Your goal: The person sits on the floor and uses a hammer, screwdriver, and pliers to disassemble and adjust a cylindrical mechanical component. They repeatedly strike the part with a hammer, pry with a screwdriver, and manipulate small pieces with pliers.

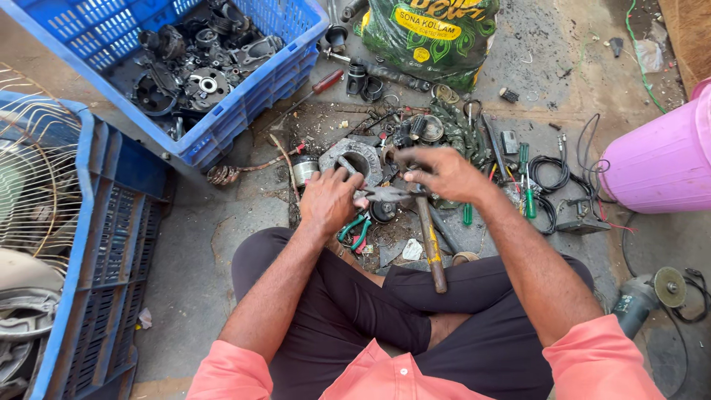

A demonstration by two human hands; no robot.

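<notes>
I sit cross-legged on a concrete floor. My left hand (329, 198) grips a small dark metal part (385, 194) just in front of my knees. My right hand (438, 172) hovers over the same part, fingers curled around the head end of a hammer (429, 244) whose wooden handle points back toward my lap. A round grey metal motor housing (354, 158) lies just beyond my left hand. Green-handled pliers (357, 230) rest on the floor under my hands.
A blue crate (244, 104) of dark motor parts stands far left; another blue crate (111, 244) with a wire fan guard sits at the left edge. A green sack (429, 33), screwdrivers (527, 189), black cables, a pink bucket (659, 159) and an angle grinder (644, 296) surround me.
</notes>
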